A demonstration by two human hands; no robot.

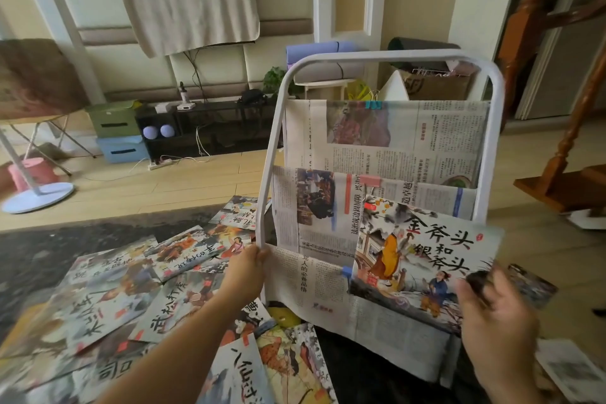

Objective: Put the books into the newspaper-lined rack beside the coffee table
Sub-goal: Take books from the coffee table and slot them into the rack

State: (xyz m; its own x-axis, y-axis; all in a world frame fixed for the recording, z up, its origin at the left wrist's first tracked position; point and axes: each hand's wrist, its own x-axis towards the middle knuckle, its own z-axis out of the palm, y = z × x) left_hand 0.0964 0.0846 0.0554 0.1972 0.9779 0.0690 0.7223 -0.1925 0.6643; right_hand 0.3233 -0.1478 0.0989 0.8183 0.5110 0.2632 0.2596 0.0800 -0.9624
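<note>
From the head view, the left hand grips the white rack by its left post, steadying it. The right hand holds a picture book by its right edge, its lower edge at the front newspaper pocket. The step looks like seating this book; next it likely needs lowering. More books lie scattered on the dark table at near left. The pocket's depth is hidden, and the right fingers are blurred.

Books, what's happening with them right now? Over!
Left hand grips rack frame. Right hand holds picture book at lowest pocket. Other books on table. Nothing blocking.
</note>
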